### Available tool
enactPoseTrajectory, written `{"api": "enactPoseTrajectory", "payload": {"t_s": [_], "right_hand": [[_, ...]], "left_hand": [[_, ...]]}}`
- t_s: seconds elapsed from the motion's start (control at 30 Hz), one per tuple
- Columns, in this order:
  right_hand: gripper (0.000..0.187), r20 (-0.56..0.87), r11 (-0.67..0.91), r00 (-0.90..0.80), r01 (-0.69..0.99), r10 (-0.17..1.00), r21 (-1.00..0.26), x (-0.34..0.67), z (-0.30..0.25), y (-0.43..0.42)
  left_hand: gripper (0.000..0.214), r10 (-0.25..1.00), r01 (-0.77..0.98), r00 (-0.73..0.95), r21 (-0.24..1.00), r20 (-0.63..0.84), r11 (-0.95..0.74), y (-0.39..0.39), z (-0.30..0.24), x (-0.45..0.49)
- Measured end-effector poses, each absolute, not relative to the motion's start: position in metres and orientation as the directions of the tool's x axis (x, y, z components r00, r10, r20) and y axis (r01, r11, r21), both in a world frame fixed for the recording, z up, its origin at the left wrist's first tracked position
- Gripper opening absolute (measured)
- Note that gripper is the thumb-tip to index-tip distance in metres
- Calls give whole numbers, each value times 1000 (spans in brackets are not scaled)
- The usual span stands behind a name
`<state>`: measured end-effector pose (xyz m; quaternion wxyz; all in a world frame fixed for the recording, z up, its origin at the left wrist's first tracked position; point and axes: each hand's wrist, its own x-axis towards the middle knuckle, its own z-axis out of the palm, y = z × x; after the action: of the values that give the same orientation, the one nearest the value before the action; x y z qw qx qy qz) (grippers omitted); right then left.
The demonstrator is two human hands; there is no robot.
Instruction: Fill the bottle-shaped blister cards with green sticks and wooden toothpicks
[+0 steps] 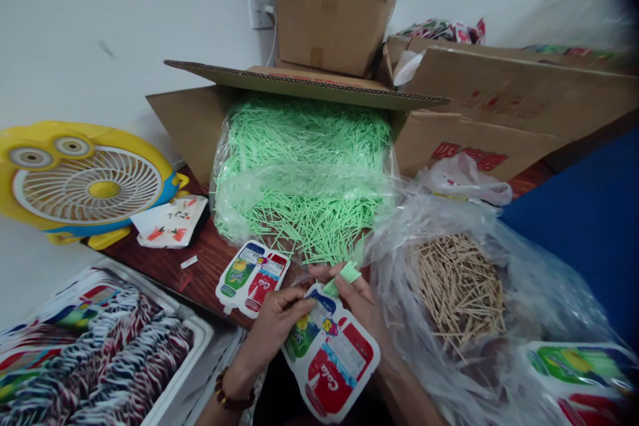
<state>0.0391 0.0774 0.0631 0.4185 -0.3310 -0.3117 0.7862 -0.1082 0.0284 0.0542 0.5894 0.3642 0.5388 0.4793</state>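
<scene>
My left hand [282, 323] pinches the upper left edge of a flat printed packet [332, 376], shaped like two drink cans, one green and one red. My right hand [362, 303] is closed round a small bunch of thin green sticks [349, 271] just above the packet's top edge. Its lower fingers are partly hidden behind the packet. Another such packet [253, 278] lies on the dark wooden table to the left. Beyond my hands, a heap of loose green sticks [319, 226] spills from a plastic-lined cardboard box [190, 123].
On the right, a clear plastic bag [399, 279] holds thin brown sticks [462, 289]; a printed packet [584, 366] lies nearby. Lower left, a white foam box [200, 333] holds rows of packets. A yellow fan [102, 190] and a tissue pack [172, 223] stand at left. Cartons [334, 6] rise behind.
</scene>
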Motion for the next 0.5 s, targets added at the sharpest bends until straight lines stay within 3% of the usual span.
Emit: {"api": "enactPoseTrajectory", "payload": {"t_s": [0.1,0.17,0.23,0.33,0.4,0.5], "right_hand": [[20,-220,-511,-597,-374,771,-774,43,73,84],[31,-162,-465,-619,-367,769,-806,49,81,91],[38,-100,-358,-610,-318,786,-878,55,89,97],[43,-48,-108,-671,-48,740,-993,66,97,102],[51,-52,61,-744,123,666,-990,71,99,104],[60,-50,204,-810,206,584,-957,75,99,104]], "left_hand": [[19,956,-207,1,935,-293,287,32,55,-110],[20,951,-228,17,925,-307,303,34,53,-111],[21,948,-247,3,919,-317,308,36,51,-111],[23,946,-269,-32,914,-323,303,38,48,-109],[24,947,-280,-38,913,-320,298,39,47,-107],[24,953,-280,-34,919,-300,279,41,48,-104]]}}
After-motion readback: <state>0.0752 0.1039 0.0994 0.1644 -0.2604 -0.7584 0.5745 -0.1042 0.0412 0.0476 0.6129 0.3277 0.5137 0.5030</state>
